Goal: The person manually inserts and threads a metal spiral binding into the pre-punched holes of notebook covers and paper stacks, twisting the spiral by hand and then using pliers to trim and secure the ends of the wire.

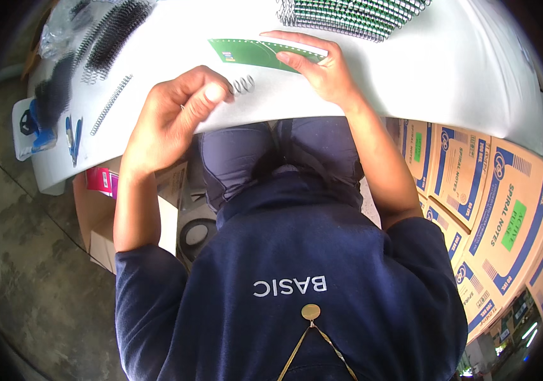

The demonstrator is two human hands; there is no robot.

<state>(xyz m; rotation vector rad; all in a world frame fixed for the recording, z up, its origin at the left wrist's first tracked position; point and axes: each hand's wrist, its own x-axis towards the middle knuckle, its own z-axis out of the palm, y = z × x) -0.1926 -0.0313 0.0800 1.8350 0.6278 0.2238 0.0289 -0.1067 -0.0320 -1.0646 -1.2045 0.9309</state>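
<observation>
My right hand (330,71) grips a small green-covered notebook (236,52) by its right end, thumb on the cover and fingers behind. A row of punched holes runs along the notebook's far edge. To its left and nearer to me, my left hand (179,108) is closed on a dark spiral binding coil (243,84). The coil's free end sticks out to the right, just below the notebook and apart from its holes. The rest of the coil is hidden inside my fist.
Bound notebooks with dark spirals (354,18) lie at the white table's (436,82) far side. Loose coils (109,41) are heaped far left, with a single coil (111,105) nearer. Blue-handled pliers (73,141) lie by a white tray (22,143). Cardboard boxes (506,216) stand at right.
</observation>
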